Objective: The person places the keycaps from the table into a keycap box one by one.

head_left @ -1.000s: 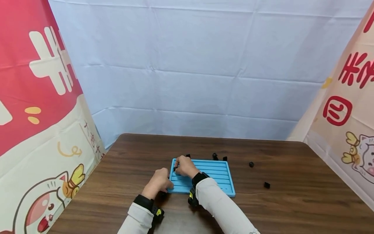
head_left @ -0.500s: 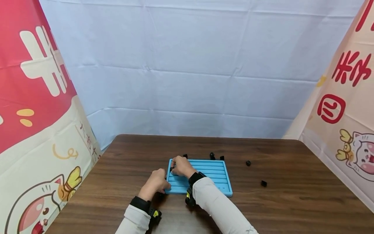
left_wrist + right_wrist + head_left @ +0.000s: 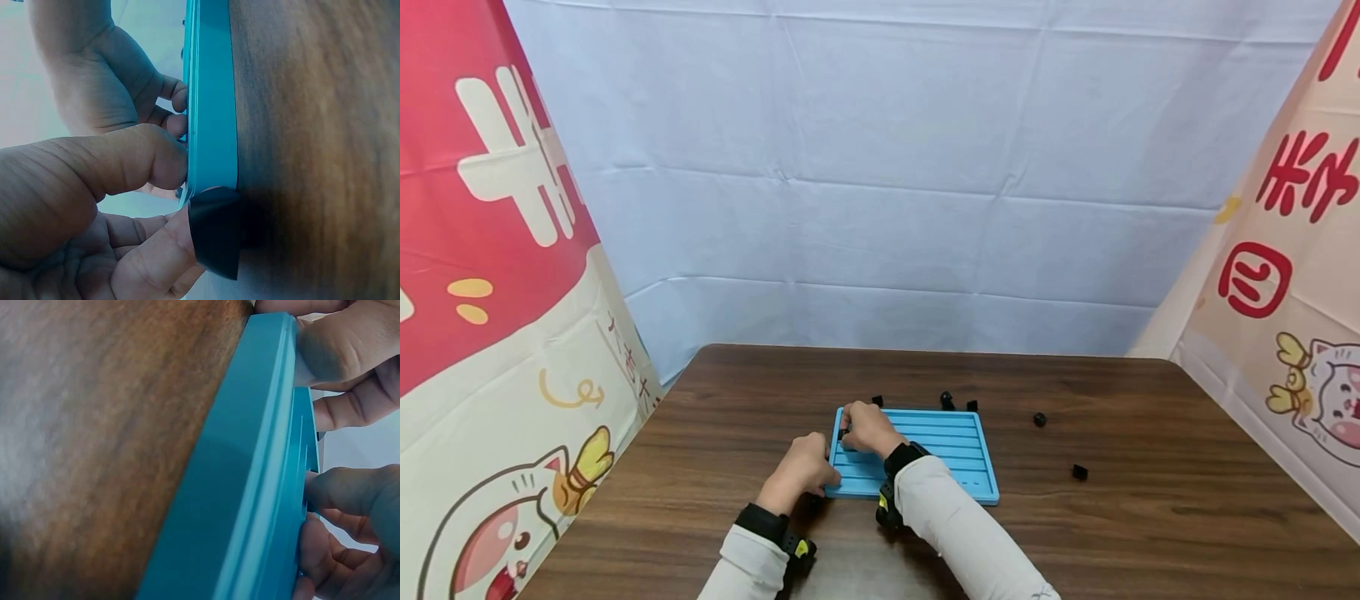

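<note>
A blue rectangular tray (image 3: 957, 451) with parallel ridges lies on the table. My left hand (image 3: 802, 469) grips its near left corner, with the thumb on the rim and the other fingers curled at the outer side. In the left wrist view a black block (image 3: 215, 231) stands against that corner, touching a fingertip of my left hand (image 3: 94, 169). Over the tray's left part my right hand (image 3: 868, 430) pinches a small black block (image 3: 843, 434) between thumb and finger. The right wrist view shows the tray's side wall (image 3: 231, 444) and my right hand's curled fingers (image 3: 340, 490); the block is mostly hidden there.
Behind the tray sit small black pieces (image 3: 947, 401), another block (image 3: 972, 406) and one more block (image 3: 877, 401). To the right on the brown table (image 3: 1150, 433) lie a black piece (image 3: 1040, 419) and a black block (image 3: 1079, 472). A pale cloth (image 3: 895, 208) hangs behind.
Both hands keep their places at the tray. The right fingers shift slightly with the black block. The head view has swung a little, moving the whole scene slightly.
</note>
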A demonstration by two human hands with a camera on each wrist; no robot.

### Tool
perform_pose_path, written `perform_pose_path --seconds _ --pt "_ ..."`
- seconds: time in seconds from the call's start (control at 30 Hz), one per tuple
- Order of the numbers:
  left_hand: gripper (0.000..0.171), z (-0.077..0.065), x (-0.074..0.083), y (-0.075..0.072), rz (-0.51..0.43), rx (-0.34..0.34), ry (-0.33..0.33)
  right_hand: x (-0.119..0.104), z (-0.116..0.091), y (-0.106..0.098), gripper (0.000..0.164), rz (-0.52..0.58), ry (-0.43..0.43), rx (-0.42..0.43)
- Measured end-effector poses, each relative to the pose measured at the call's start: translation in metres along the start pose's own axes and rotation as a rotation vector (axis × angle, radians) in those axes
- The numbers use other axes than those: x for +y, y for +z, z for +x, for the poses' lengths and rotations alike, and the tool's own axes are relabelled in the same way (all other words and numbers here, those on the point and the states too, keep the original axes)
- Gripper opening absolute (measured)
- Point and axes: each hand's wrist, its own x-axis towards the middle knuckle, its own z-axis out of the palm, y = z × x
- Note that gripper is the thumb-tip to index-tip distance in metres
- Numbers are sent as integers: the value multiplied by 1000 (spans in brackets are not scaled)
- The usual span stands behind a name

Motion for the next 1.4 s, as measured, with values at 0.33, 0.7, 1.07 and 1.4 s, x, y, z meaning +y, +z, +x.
perform_pose_path --seconds 0.33,0.7,1.07,1.4 --pt "20 0 0 -1 -11 0 -6 1 0 -1 13 -4 -44 6" --pt "21 -2 -2 4 -36 0 -9 6 -5 -12 43 -53 -106 -143" --pt "22 1 -2 4 -29 13 -5 4 -15 -38 44 -315 -165 -191" --pt "23 2 -4 3 -25 28 11 10 -21 -50 52 -414 -108 -221"
